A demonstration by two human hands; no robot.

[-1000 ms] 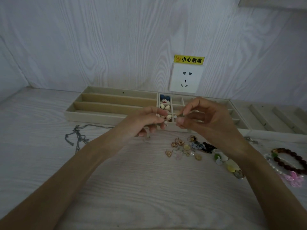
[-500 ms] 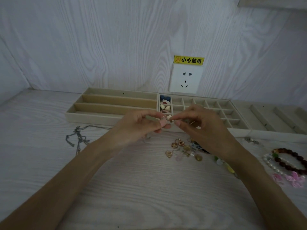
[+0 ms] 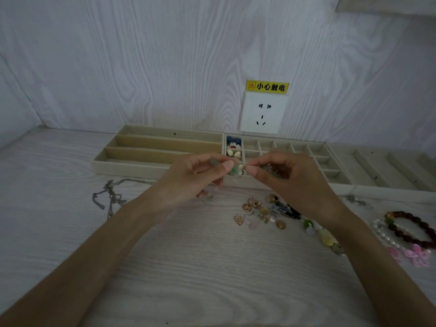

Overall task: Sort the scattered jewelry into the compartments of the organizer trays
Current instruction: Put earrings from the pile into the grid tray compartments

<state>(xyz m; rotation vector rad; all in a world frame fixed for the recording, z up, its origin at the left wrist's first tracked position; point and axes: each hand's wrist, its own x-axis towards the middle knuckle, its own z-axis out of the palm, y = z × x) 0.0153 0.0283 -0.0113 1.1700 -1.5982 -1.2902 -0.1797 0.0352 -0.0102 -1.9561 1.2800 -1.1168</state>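
Both hands are up together over the front edge of the middle organizer tray (image 3: 318,159), the beige one split into small square compartments. Left hand (image 3: 195,178) pinches a small green-and-white earring (image 3: 235,170) between thumb and forefinger, and the right hand (image 3: 290,178) pinches the other end of it, looks like the thin wire hook, though it's too tiny to say for sure. So both hands are closed on that one piece, held just above the tray's near-left compartments.

The far-left compartments of that tray already have stuff in them: a blue and white charm (image 3: 234,142) at the back, cream shell-like pieces (image 3: 233,152) in the next one.

Left of it sits a long-slot tray (image 3: 151,147), and on the right a third tray (image 3: 387,171) with angled dividers.

On the whitewashed wood table (image 3: 188,267): a silver chain necklace (image 3: 111,197) at left, a heap of gold earrings (image 3: 257,211) in the middle, a dark brown bead bracelet (image 3: 410,227) and a pearl bracelet (image 3: 382,234) at right.

On the wall there's a white outlet (image 3: 263,113) with a yellow sticker (image 3: 267,86) reading 小心触电.
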